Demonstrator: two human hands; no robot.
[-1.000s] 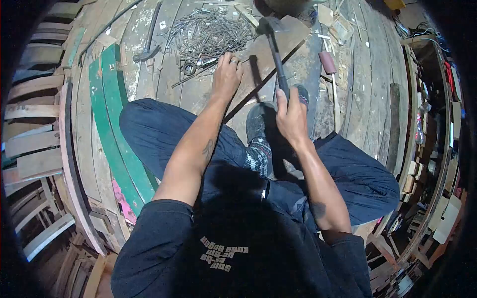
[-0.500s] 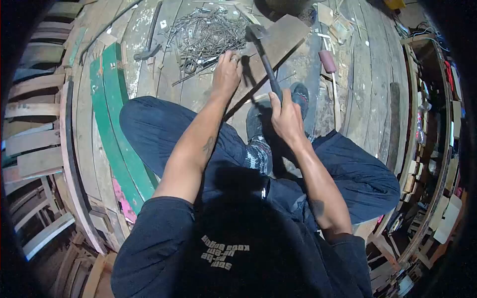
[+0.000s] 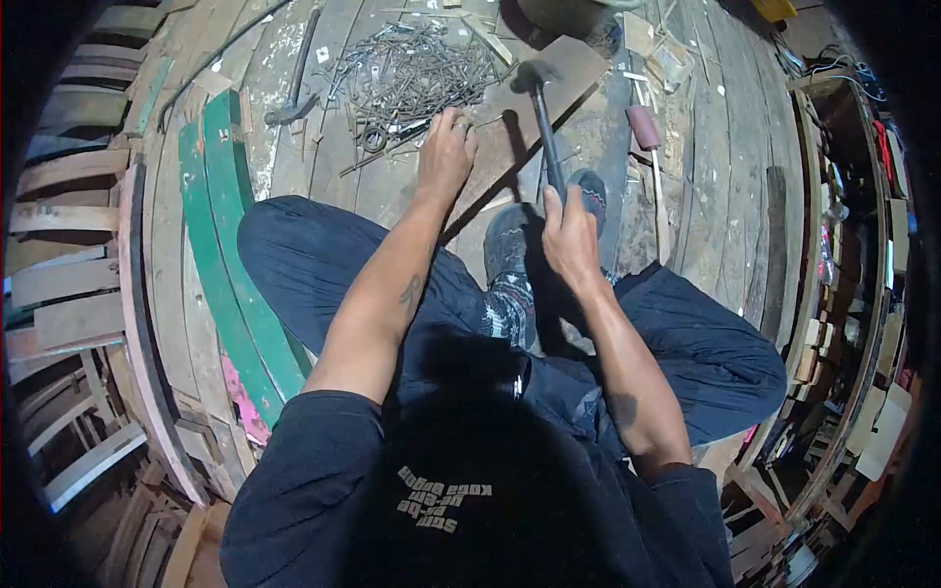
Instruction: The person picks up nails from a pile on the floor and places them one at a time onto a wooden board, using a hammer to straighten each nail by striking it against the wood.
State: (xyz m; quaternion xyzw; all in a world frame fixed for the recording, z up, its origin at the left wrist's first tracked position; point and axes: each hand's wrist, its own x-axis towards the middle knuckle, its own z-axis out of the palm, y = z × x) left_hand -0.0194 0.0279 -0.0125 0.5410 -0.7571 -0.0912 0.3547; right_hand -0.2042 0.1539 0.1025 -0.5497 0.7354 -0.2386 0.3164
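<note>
My right hand (image 3: pixel 571 235) is wrapped round the handle of a hammer (image 3: pixel 546 137). The hammer's slightly blurred head is up over a flat board (image 3: pixel 576 67), and its shadow falls across that board. At the board's left edge my left hand (image 3: pixel 449 155) has its fingers pinched on a thin nail (image 3: pixel 488 121), which pokes out to the right of the fingertips. Just beyond the left hand lies a heap of nails (image 3: pixel 417 73), with a ring-shaped metal piece (image 3: pixel 373 137) at its near side.
A mallet (image 3: pixel 643 127) lies on the plank floor to the right. Green-painted boards (image 3: pixel 223 196) are by my left knee, and a second hammer (image 3: pixel 292 111) lies farther left. A bucket (image 3: pixel 569 12) stands at the back. Stacked wood lines both sides.
The hammer head has shifted to the right, away from my left hand, and my right hand has come slightly right and nearer to me. My left hand stays almost in place.
</note>
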